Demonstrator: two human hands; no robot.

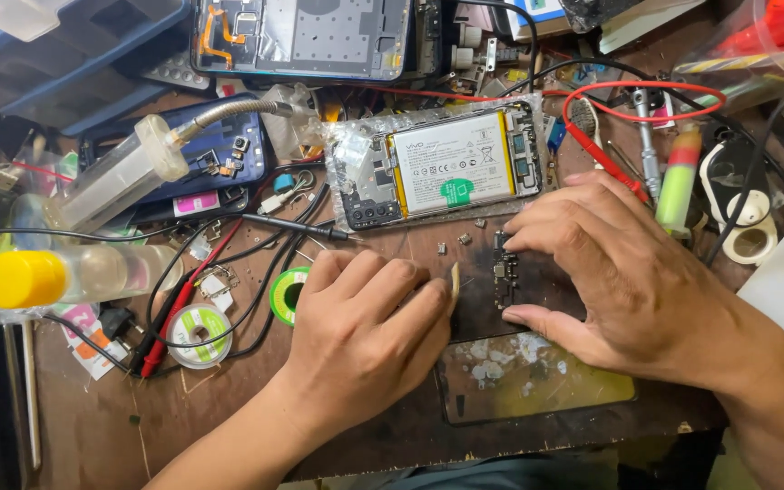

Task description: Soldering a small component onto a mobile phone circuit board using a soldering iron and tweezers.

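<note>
Small board (pixel 504 269): partly covered by right hand (pixel 632 286); parts too small to tell. Left hand (pixel 365 336): fingertips curled under, grip hidden. Opened phone (pixel 306 36): cut by top edge. Glass panel (pixel 537 386): upper part under both hands. Tray (pixel 65 54): cut at top left.

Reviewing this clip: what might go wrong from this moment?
1. The small circuit board pinned by the right hand might slip or flex.
2. The loose tiny parts beside it may get swept off the dark mat.
3. The left hand may snag the black cables nearby.
</note>
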